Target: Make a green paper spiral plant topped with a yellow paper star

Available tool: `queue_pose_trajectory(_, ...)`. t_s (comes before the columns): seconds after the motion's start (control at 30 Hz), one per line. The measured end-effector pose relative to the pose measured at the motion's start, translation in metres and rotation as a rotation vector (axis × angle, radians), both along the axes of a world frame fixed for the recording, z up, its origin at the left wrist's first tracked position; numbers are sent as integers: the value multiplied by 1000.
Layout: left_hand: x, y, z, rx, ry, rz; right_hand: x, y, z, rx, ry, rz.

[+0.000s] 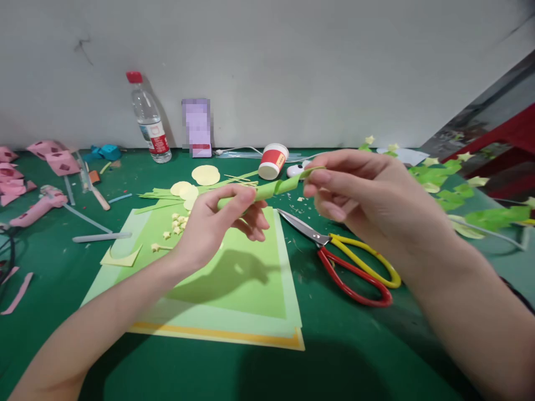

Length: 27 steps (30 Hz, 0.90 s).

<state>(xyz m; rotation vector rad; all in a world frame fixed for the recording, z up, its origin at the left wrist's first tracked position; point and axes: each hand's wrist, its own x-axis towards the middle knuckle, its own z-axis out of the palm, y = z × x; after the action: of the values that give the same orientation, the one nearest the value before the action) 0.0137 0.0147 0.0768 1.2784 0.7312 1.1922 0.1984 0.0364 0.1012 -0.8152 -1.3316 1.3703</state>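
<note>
"Green tabletop, pale wall behind; the coiled green paper strip?"
"Above the paper stack, near its far edge, pinched by left hand and right hand; long axis crosswise, right end higher."

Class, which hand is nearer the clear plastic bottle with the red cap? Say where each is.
Left. The left hand is in front and to the right of the bottle; the right hand is farther right.
</note>
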Motion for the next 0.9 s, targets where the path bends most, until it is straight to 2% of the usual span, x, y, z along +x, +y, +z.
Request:
queue_pose_trajectory(0.13, 0, -1, 1, 34, 120, 82, 4, 2, 3, -36, 12, -20)
queue_pose_trajectory(0.27, -3, 0, 3, 67, 203, 166, 8, 1, 7, 34, -41, -76)
queue_pose_trajectory(0.47, -14, 14, 4, 126, 188, 273, 19, 4, 9, 266, -153, -216)
queue_pose_trajectory(0.67, -24, 29, 3, 7, 154, 340, 17, 1, 9, 592, -269, -457)
queue_pose_trajectory(0.83, -27, 35, 2, -73, 143, 354, 15, -3, 11, 751, -288, -423)
queue_pose_trajectory(0.9, -27, 36, 2, -106, 140, 344, 17, 1, 10, 785, -285, -476)
